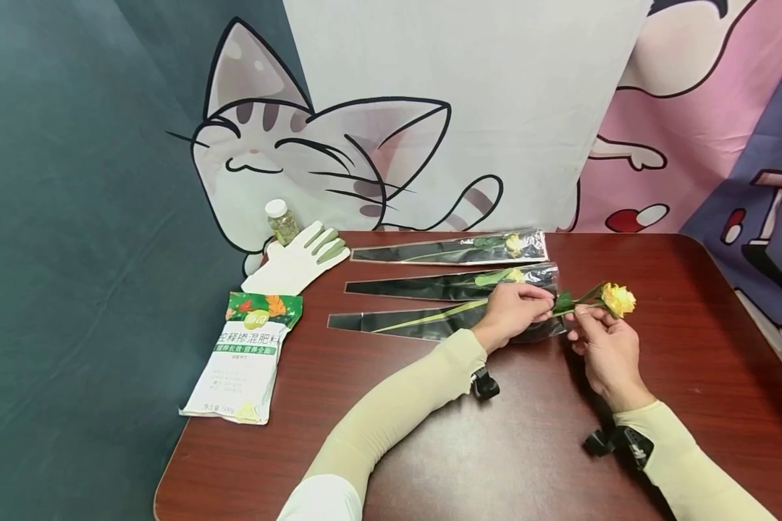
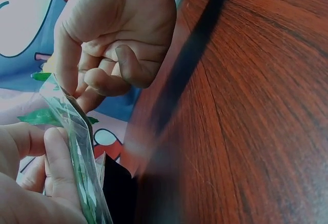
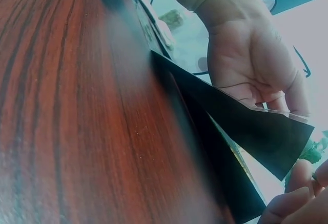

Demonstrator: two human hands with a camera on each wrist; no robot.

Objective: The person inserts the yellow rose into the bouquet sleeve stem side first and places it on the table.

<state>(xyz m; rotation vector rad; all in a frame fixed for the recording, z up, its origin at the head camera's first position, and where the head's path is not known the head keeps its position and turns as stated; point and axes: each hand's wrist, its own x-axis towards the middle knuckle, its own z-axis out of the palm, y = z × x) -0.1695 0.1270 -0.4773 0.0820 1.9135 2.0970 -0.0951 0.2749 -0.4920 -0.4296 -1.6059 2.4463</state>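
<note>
In the head view, my right hand [image 1: 611, 353] pinches the stem of a yellow rose [image 1: 618, 299] just below its bloom. My left hand [image 1: 513, 312] grips the mouth of the nearest flower sleeve [image 1: 407, 325], which has a clear front and a black back. The rose's green stem runs inside this sleeve, while its bloom and upper leaves [image 1: 563, 300] stick out at the right. From the left wrist, the clear film [image 2: 77, 137] shows against my left fingers [image 2: 59, 157]. The right wrist view shows the sleeve's black back [image 3: 246, 131] lifted off the table.
Behind lie two more sleeves, a middle one [image 1: 417, 288] and a far one [image 1: 430, 251], each with a yellow rose inside. At the left are a fertilizer bag [image 1: 244, 369], white gloves [image 1: 293, 264] and a small jar [image 1: 283, 223]. The brown table [image 1: 482, 449] meets a cartoon-printed backdrop.
</note>
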